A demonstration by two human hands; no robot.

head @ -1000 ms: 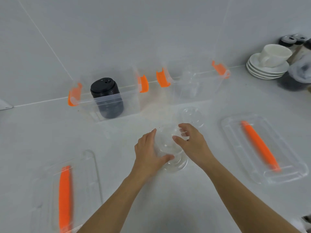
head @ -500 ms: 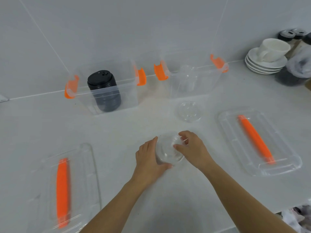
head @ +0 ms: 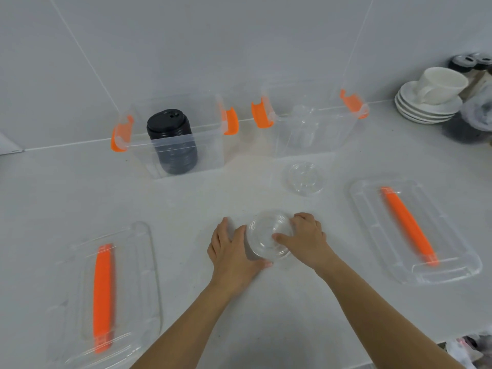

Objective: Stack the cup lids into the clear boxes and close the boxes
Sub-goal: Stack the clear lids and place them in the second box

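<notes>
My left hand [head: 231, 251] cups the left side of the lids [head: 269, 235], thumb at their near edge. My right hand [head: 306, 241] grips the right rim, thumb laid on top. The lids are at the middle of the table [head: 186, 209].

clear lid stack [head: 269, 237]: sits lower and more squat than 1 s ago, lids pressed closer | left hand [head: 231, 251]: fingers lie flatter beside the stack, thumb at its near edge | right hand [head: 306, 235]: thumb now reaches across the top lid
</notes>
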